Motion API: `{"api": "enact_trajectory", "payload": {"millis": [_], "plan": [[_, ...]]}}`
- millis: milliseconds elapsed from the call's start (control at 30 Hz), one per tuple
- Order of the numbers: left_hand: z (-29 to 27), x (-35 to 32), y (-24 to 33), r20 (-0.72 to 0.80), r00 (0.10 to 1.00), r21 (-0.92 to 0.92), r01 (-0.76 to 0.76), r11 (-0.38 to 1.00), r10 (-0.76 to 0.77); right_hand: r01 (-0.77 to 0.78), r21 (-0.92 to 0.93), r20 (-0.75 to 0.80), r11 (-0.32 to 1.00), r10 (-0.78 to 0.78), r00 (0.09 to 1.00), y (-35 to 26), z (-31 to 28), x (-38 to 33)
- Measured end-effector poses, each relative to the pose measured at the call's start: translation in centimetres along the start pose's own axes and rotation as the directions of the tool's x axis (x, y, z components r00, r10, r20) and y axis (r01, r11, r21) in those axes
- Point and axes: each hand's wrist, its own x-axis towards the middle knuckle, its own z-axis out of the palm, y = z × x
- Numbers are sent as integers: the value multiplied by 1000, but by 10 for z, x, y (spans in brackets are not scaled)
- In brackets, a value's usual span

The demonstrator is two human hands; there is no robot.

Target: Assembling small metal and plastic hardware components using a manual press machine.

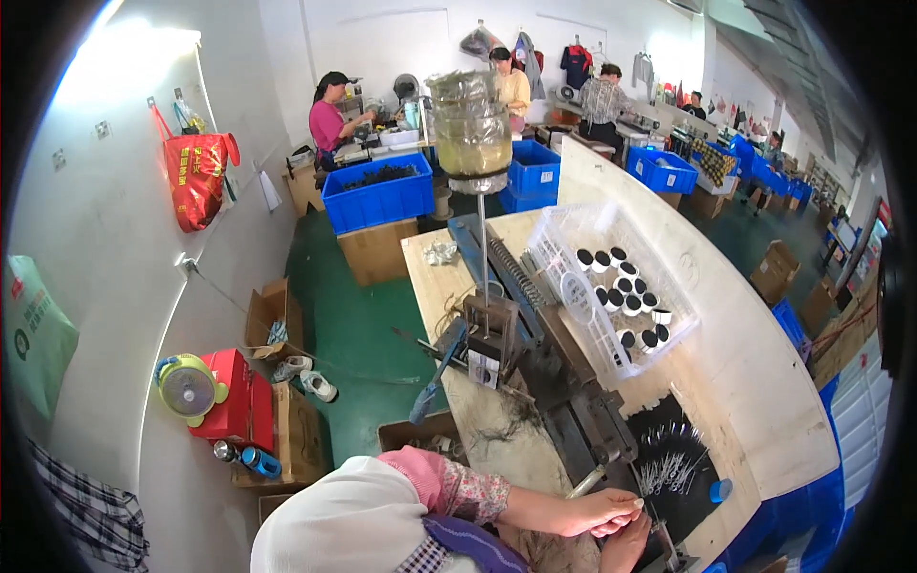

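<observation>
My left hand (607, 512) reaches in from a floral sleeve, its fingers pinched together at the end of a bench machine (585, 420). Right beside it is my right hand (625, 547), its fingers closed and meeting the left fingertips. Whatever is between the fingers is too small to make out. A pale rod (586, 482) sticks out of the machine just behind the left hand. Close by on the right, a pile of thin metal pins (669, 472) lies on a black mat (702, 497). A small blue cap (720, 491) sits at the mat's right edge.
A clear plastic crate (669, 286) holds several white cylinders with black tops (630, 304). A plastic bottle (473, 134) stands inverted on a metal rod above the machine. A blue-handled lever (426, 396) juts left. A curved board (707, 258) borders the bench. Other people work farther back.
</observation>
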Motion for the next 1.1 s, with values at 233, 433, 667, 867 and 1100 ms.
{"api": "enact_trajectory", "payload": {"millis": [233, 433, 667, 867, 1100], "plan": [[-1, 5, 7, -34, 999, 67, -37, 997, 40, 77, -664, -77, 744, -170, 983, 0, -6, 13], [6, -3, -1, 79, 994, 131, -90, 987, 80, -325, 885, 181, 333, 397, 900, 10, -84, 3], [3, 5, 11, -166, 986, 78, 33, 996, -20, -449, 804, 332, 391, 332, 883, 11, -147, 9], [2, 10, 37, -110, 990, 213, 112, 970, -91, -335, 826, 189, 453, 338, 922, 20, -171, -16], [7, 19, 31, -75, 975, 185, 220, 958, -209, -350, 822, 224, 448, 311, 924, 17, -185, -43]]}}
